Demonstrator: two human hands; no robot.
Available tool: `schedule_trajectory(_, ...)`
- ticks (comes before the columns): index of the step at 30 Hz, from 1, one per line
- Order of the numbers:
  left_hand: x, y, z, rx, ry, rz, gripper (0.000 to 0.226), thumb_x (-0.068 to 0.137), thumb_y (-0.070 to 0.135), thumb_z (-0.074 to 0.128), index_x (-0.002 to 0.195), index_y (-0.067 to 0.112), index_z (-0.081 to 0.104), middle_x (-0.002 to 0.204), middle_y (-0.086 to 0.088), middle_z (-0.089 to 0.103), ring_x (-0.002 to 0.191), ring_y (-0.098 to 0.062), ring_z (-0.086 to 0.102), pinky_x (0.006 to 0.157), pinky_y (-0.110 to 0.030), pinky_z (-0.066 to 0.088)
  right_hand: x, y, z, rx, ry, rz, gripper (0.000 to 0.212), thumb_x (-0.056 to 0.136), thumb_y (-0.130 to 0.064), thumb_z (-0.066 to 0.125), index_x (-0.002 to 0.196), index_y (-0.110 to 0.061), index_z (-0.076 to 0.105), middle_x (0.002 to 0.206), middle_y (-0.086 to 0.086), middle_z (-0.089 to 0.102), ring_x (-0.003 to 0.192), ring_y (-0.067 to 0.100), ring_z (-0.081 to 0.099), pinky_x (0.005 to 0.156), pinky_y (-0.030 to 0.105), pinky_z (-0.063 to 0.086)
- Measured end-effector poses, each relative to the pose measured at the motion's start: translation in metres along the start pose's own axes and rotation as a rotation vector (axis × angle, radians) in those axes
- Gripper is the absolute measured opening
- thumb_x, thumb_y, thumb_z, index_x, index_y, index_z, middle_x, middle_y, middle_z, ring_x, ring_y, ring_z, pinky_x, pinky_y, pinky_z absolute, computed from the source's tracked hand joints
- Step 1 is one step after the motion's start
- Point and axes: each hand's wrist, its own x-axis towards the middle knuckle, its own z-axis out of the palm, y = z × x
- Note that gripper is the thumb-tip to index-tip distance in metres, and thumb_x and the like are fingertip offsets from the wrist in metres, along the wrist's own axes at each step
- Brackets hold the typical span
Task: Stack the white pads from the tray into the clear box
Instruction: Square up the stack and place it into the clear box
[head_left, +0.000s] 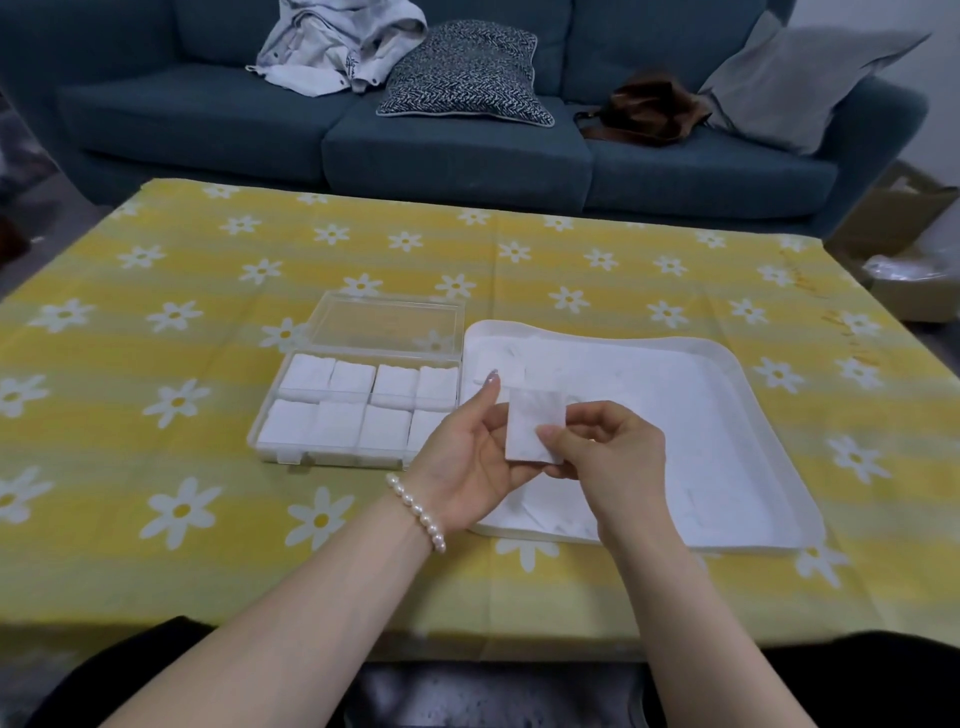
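A white pad (532, 423) is held upright between both hands, above the near left corner of the white tray (769, 447). My left hand (467, 457) supports its left edge and back with the fingers stretched up. My right hand (608, 447) pinches its lower right corner with thumb and curled fingers. More white pads lie flat in the tray, hard to tell apart from its white floor. The clear box (275, 452) stands just left of the tray with its lid (389, 325) open to the rear. Several stacks of pads (353, 410) fill it in two rows.
The table carries a yellow cloth with white daisies (182, 509). A blue sofa (441, 150) with cushions, a garment and a brown bag stands behind it. Cardboard boxes (898, 244) sit on the floor at the far right.
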Motion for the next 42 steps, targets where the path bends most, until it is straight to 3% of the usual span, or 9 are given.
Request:
schedule_trajectory(6, -0.001, -0.006, 0.001, 0.087, 0.03, 0.064, 0.025, 0.091, -0.004, 0.045, 0.111, -0.007, 0.058, 0.11, -0.023, 0.066, 0.099, -0.03, 0.067, 0.083, -0.036, 0.056, 0.001, 0.005, 0.001, -0.106, 0.022, -0.019, 0.02, 0.072, 0.0, 0.075, 0.072, -0.013, 0.059, 0.062, 0.002, 0.056, 0.054, 0.014, 0.058, 0.057, 0.032, 0.056)
schedule_trajectory(11, -0.003, -0.007, 0.003, 0.048, 0.033, 0.041, 0.025, 0.094, -0.007, 0.04, 0.105, -0.004, 0.062, 0.102, -0.02, 0.07, 0.091, -0.027, 0.07, 0.079, -0.035, 0.058, 0.009, 0.013, -0.004, -0.129, 0.032, 0.006, 0.021, 0.073, -0.009, 0.075, 0.084, -0.016, 0.06, 0.072, -0.002, 0.054, 0.064, 0.009, 0.051, 0.06, 0.019, 0.041)
schedule_trajectory(16, -0.003, -0.004, -0.002, 0.052, 0.119, 0.007, 0.025, 0.089, -0.008, 0.048, 0.111, -0.007, 0.059, 0.102, -0.021, 0.069, 0.085, -0.025, 0.071, 0.068, -0.032, 0.059, 0.025, 0.014, -0.012, -0.14, -0.174, 0.096, 0.011, 0.075, -0.015, 0.076, 0.076, -0.009, 0.066, 0.071, 0.002, 0.066, 0.065, 0.004, 0.059, 0.056, 0.012, 0.043)
schedule_trajectory(20, 0.003, 0.005, -0.009, 0.041, 0.264, 0.032, 0.021, 0.092, -0.007, 0.046, 0.109, -0.002, 0.057, 0.096, -0.016, 0.069, 0.081, -0.024, 0.07, 0.062, -0.033, 0.06, 0.072, 0.012, 0.004, -0.237, -0.165, -0.018, 0.014, 0.083, -0.014, 0.067, 0.07, -0.012, 0.065, 0.069, 0.003, 0.065, 0.063, 0.01, 0.059, 0.062, 0.022, 0.046)
schedule_trajectory(23, 0.007, 0.017, -0.015, 0.012, 0.319, 0.038, 0.022, 0.096, -0.004, 0.041, 0.114, -0.002, 0.052, 0.097, -0.016, 0.068, 0.084, -0.027, 0.067, 0.066, -0.036, 0.057, 0.125, 0.017, 0.029, -0.504, -0.14, -0.171, 0.012, 0.087, -0.009, 0.06, 0.08, -0.014, 0.068, 0.081, 0.001, 0.068, 0.075, 0.014, 0.061, 0.073, 0.028, 0.047)
schedule_trajectory(28, 0.008, 0.026, -0.02, 0.064, 0.298, -0.001, 0.018, 0.095, -0.004, 0.042, 0.109, 0.0, 0.054, 0.09, -0.015, 0.072, 0.077, -0.026, 0.07, 0.063, -0.036, 0.059, 0.175, 0.023, 0.069, -1.029, -0.429, -0.238, 0.036, 0.083, -0.009, 0.064, 0.118, -0.014, 0.058, 0.117, 0.005, 0.057, 0.103, 0.021, 0.056, 0.075, 0.027, 0.044)
schedule_trajectory(34, 0.01, 0.03, -0.024, 0.065, 0.297, -0.028, 0.021, 0.095, -0.003, 0.043, 0.113, -0.001, 0.052, 0.084, -0.015, 0.073, 0.073, -0.025, 0.072, 0.063, -0.036, 0.059, 0.181, 0.007, 0.088, -1.391, -0.562, -0.094, 0.043, 0.079, -0.019, 0.073, 0.118, -0.008, 0.058, 0.116, 0.007, 0.06, 0.104, 0.027, 0.059, 0.083, 0.034, 0.05)
schedule_trajectory(37, 0.011, 0.032, -0.026, 0.063, 0.323, -0.006, 0.02, 0.096, -0.003, 0.041, 0.11, 0.001, 0.054, 0.089, -0.014, 0.072, 0.08, -0.026, 0.069, 0.07, -0.039, 0.056, 0.171, -0.003, 0.077, -1.235, -0.464, -0.105, 0.02, 0.078, -0.024, 0.074, 0.092, -0.011, 0.067, 0.092, 0.002, 0.064, 0.092, 0.025, 0.06, 0.074, 0.03, 0.047)
schedule_trajectory(42, 0.012, 0.031, -0.026, -0.013, 0.348, 0.059, 0.021, 0.097, -0.001, 0.036, 0.106, 0.005, 0.054, 0.102, -0.014, 0.067, 0.089, -0.028, 0.064, 0.082, -0.042, 0.049, 0.128, -0.008, 0.034, -0.398, -0.187, -0.058, 0.021, 0.082, -0.018, 0.07, 0.083, 0.003, 0.066, 0.071, 0.006, 0.049, 0.067, 0.016, 0.043, 0.057, 0.024, 0.032)
